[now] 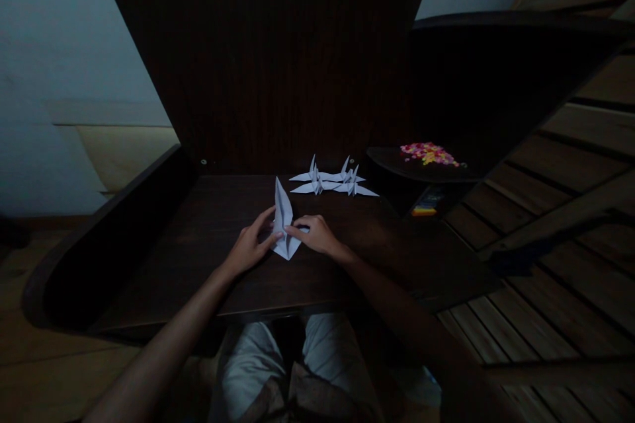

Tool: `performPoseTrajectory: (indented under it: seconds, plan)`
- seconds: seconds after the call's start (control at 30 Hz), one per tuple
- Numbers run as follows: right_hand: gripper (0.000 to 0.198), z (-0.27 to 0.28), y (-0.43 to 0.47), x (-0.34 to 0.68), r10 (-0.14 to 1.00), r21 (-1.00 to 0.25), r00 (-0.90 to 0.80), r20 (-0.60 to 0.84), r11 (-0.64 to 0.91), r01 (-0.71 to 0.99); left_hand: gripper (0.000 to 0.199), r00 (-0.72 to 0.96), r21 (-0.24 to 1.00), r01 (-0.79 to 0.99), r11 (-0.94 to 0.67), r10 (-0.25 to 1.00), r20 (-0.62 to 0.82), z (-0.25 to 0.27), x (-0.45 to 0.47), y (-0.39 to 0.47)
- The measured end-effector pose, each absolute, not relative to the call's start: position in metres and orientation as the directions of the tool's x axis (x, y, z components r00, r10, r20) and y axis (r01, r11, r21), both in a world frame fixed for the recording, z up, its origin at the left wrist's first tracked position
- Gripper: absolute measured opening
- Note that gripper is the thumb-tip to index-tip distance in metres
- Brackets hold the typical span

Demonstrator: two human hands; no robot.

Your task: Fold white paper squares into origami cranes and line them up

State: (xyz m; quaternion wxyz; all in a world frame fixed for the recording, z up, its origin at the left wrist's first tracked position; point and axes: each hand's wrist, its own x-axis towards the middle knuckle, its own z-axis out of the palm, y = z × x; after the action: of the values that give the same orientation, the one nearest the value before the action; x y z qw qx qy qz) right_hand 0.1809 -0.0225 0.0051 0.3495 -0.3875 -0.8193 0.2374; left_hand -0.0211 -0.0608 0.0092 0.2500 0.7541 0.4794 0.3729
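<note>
A partly folded sheet of white origami paper (pixel 283 208) lies near the middle of the dark desk, one long point rising away from me and a shorter point toward me. My left hand (pixel 251 242) grips its left edge, thumb on the folds. From the other side my right hand (pixel 316 234) pinches the paper near its centre, thumb and fingers closed on it. Just beyond, several finished white paper cranes (pixel 327 186) stand in two rows with wings spread.
The dark wooden desk (pixel 188 264) has a raised side panel (pixel 109 231) on the left and a tall back board (pixel 268 59). On a small right shelf (pixel 421 174) lies a pile of pink and yellow bits (pixel 429 153). Below it sits something yellow-orange (pixel 423 211).
</note>
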Motion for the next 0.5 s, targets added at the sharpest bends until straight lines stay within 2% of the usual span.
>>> performPoseTrajectory:
  seconds: [0.2, 0.3, 0.4, 0.5]
  plan:
    - [0.02, 0.005, -0.024, 0.183, 0.832, -0.704, -0.382, 0.402, 0.548, 0.452, 0.084, 0.171, 0.705, 0.593, -0.388, 0.917, 0.36, 0.005, -0.022, -0.061]
    - [0.034, 0.003, -0.023, 0.182, 0.837, -0.72, -0.371, 0.403, 0.54, 0.436, 0.09, 0.116, 0.701, 0.609, -0.372, 0.916, 0.385, 0.007, -0.018, -0.061]
    - [0.048, 0.001, -0.023, 0.181, 0.84, -0.714, -0.37, 0.397, 0.536, 0.452, 0.084, 0.019, 0.73, 0.613, -0.303, 0.929, 0.369, 0.014, -0.008, -0.061]
    - [0.053, 0.0, -0.023, 0.179, 0.846, -0.707, -0.356, 0.397, 0.529, 0.47, 0.073, -0.049, 0.738, 0.624, -0.257, 0.929, 0.366, 0.019, 0.005, -0.058]
